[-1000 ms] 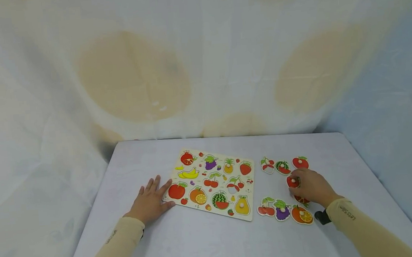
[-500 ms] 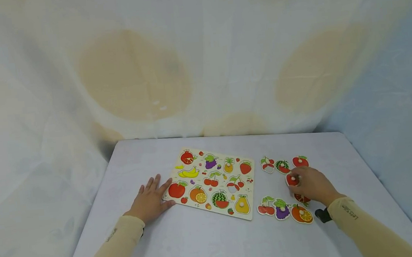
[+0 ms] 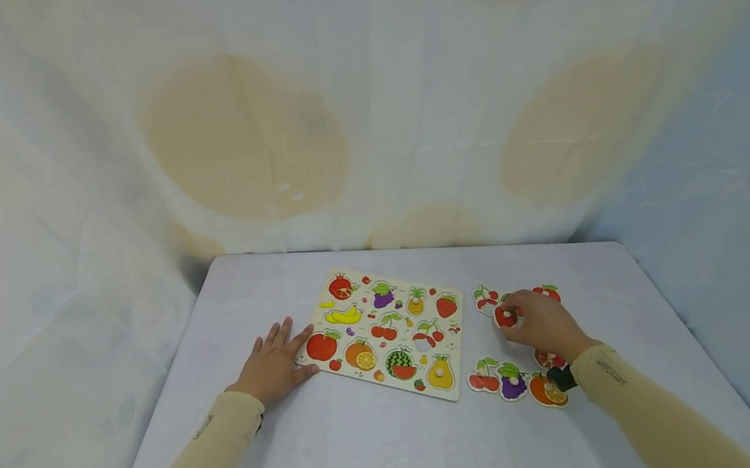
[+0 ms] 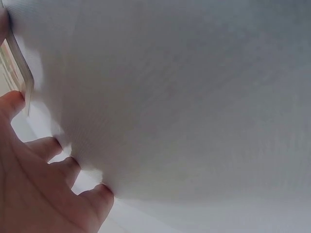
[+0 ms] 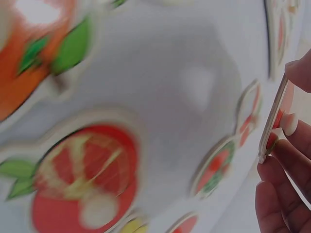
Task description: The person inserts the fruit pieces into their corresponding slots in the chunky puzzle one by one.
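My right hand [image 3: 543, 321] pinches a red fruit puzzle piece [image 3: 505, 316] with a pale knob. In the right wrist view this piece [image 5: 273, 116] is seen nearly edge-on, between thumb and fingers. It hangs above the watermelon piece, which it mostly hides in the head view. Spread out flat, my left hand [image 3: 271, 367] touches the lower left corner of the fruit puzzle board [image 3: 364, 324]. Thumb and index finger meet the board's edge in the left wrist view, while the other fingertips [image 4: 103, 191] rest on the tabletop. Knobs show on the board's pear [image 3: 440, 373] and pineapple [image 3: 416, 303].
Loose pieces lie right of the board: a red-and-white cherry-like one [image 3: 486, 299], an apple [image 3: 547, 292], cherries [image 3: 484, 377], grapes [image 3: 513, 382], an orange [image 3: 547, 389] and a pomegranate [image 3: 547, 359]. The white tabletop [image 3: 392, 453] ends at a curtain behind.
My right hand has lifted the red piece and carried it left and slightly away from me, over the watermelon piece. The left hand and the board stay where they were.
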{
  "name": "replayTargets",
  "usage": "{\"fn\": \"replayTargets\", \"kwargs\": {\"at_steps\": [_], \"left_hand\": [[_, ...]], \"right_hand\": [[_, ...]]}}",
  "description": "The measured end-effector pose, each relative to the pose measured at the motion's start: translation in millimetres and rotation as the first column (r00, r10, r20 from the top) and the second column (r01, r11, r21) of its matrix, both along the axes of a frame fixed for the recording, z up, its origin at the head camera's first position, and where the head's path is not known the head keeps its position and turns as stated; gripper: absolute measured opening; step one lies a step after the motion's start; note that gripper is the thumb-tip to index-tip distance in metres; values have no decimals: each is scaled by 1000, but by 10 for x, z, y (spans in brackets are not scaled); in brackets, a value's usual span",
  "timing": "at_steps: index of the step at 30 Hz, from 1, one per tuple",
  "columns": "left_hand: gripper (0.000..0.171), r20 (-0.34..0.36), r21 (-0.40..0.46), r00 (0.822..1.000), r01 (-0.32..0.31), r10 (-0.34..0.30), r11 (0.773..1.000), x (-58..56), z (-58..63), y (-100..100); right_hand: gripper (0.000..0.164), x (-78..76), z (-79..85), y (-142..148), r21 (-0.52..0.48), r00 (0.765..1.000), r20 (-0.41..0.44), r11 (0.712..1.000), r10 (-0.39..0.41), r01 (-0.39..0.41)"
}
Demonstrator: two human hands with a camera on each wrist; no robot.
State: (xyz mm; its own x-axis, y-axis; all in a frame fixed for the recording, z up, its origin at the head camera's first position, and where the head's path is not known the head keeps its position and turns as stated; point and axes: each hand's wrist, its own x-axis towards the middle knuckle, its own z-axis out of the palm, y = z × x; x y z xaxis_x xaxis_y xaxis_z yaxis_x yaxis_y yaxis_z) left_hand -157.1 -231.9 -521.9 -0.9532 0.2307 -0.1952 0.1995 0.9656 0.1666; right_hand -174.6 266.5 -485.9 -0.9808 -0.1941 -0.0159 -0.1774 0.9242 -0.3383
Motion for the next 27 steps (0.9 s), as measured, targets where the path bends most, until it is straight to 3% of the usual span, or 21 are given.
{"fn": "replayTargets", "kwargs": {"at_steps": [11, 20, 27], "left_hand": [[83, 8, 25, 1000, -22, 22, 999, 6, 35, 4], [82, -4, 26, 1000, -8, 9, 1000, 20, 14, 19], [81, -7, 22, 1000, -5, 5, 1000, 22, 44, 31]], "right_hand": [[37, -214, 12, -469, -12, 998, -2, 998, 65, -65], [48, -373, -82, -744, -15, 999, 38, 999, 38, -38], [46, -485, -147, -879, -20, 997, 79, 1000, 16, -15]]}}
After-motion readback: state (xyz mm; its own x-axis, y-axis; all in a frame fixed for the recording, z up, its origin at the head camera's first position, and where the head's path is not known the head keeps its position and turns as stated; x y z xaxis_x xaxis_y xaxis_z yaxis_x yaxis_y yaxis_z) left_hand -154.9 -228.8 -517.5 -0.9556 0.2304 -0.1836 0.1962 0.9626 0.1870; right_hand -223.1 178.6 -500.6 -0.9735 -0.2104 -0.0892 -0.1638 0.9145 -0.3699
